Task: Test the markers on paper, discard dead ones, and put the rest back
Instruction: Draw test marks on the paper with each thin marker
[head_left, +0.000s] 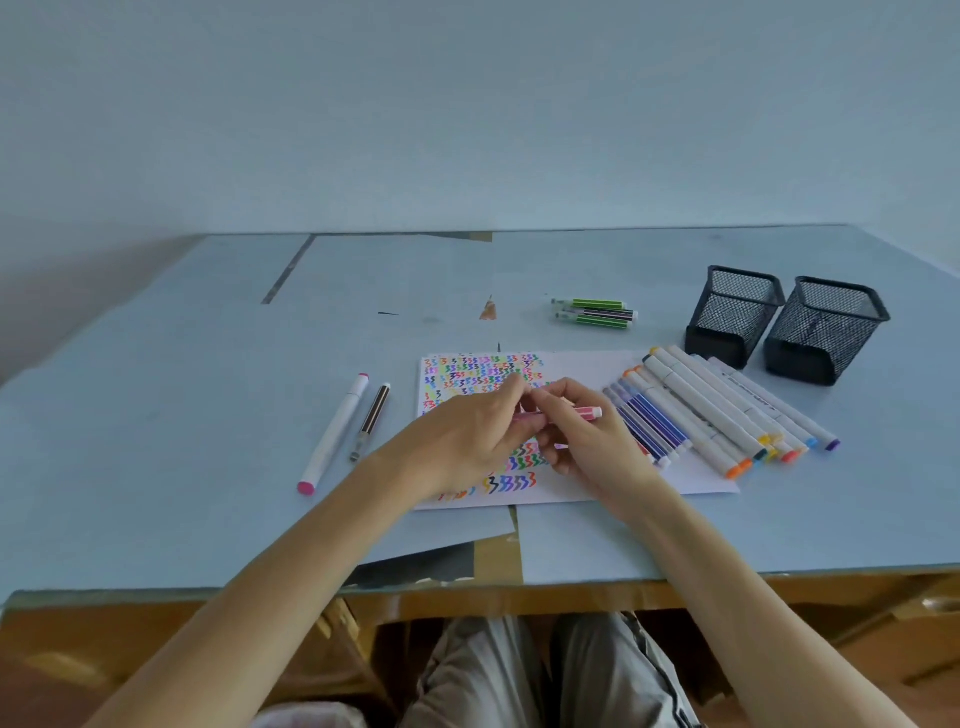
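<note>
Both hands meet over the paper (582, 374), each with fingers curled round a pink marker (584, 413) held level just above the sheet. The left hand (467, 431) covers the marker's left end, its fingers bunched there so that end is hidden; the right hand (582, 431) pinches the barrel from behind, thumb and fingertips close together, and the pink body with its white tip sticks out to the right of the fingers. Whether the cap is on or off cannot be told. The paper lies flat on the pale blue table (182, 415), its left part filled with rows of short zigzag strokes in many colours. On the sheet's right part and just past it lies a row of markers (717, 410), side by side, thin blue and purple ones nearest the hands and thicker white ones beyond. Two black mesh holders (779, 322) stand upright behind that row. Three green-striped markers (595, 313) lie together farther back. Left of the paper lie a white marker with pink ends (335, 434) and a thin brown marker (373, 421).
</note>
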